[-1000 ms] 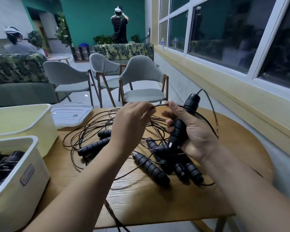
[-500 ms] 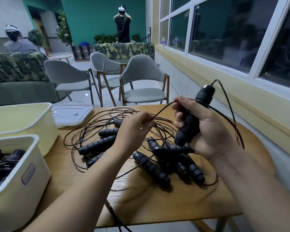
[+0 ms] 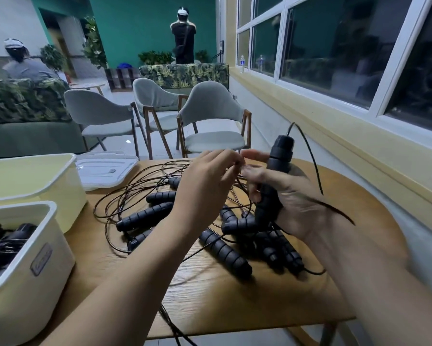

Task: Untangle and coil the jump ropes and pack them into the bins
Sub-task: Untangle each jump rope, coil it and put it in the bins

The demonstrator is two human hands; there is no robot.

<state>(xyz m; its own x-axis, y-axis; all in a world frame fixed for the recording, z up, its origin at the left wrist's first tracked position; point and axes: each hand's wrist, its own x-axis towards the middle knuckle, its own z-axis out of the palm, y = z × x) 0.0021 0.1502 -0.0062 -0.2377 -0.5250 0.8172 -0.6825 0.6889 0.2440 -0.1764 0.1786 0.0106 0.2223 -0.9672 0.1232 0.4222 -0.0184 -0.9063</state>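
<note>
Our right hand (image 3: 295, 203) grips a handle (image 3: 281, 151) upright. Left hand (image 3: 205, 186) is nearer: its fingers (image 3: 228, 158) pinch the cord (image 3: 315, 168) just beside, above the tangle (image 3: 147, 216) mid-worktop (image 3: 235, 308).

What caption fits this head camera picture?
Right hand grips a handle while left hand pinches cord above the tangled ropes.

A teal back wall (image 3: 147, 26), pale tiled floor (image 3: 121, 146), three grey chairs (image 3: 210, 108), leaf-patterned sofas (image 3: 185, 73), and dark windows (image 3: 334, 46) above a yellow sill (image 3: 334, 136).
</note>
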